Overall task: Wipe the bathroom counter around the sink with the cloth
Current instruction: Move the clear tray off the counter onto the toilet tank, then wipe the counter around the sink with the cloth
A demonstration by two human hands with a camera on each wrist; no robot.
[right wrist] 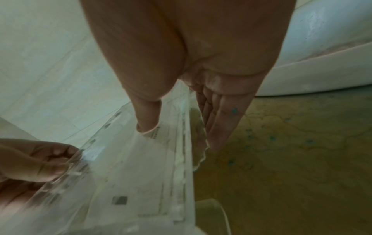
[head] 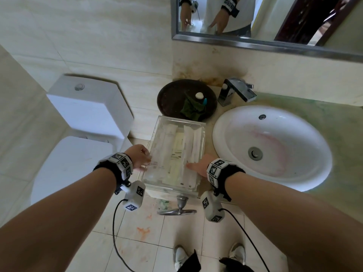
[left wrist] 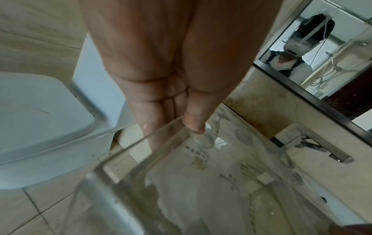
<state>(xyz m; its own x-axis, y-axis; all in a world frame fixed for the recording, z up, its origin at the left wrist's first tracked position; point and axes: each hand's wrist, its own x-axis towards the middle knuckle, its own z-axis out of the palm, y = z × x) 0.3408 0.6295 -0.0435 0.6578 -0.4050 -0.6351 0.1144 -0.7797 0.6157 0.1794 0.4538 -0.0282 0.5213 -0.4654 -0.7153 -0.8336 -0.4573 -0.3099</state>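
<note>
Clear plastic makes up the tray [head: 177, 154] that both hands grip on the counter [head: 343, 122], just left of the 1 white sink [head: 271, 144]. From the head view, the left hand [head: 138, 157] holds the tray's left wall and the right hand [head: 200, 166] its right wall; long white packets lie inside. Behind the tray, 1 dark round plate [head: 172, 95] carries a crumpled green cloth [head: 191, 107], untouched, beside 1 tap [head: 235, 91]. Only this view shows the cloth and 2 shoes on the floor.

At the left wrist, the thumb [left wrist: 194, 125] sits inside the wall with fingers outside, pinching it; the toilet [left wrist: 40, 114] shows behind.

At the right wrist, the thumb [right wrist: 149, 120] presses inside while straight fingers [right wrist: 219, 127] lie along the outer wall above the stained counter.
</note>
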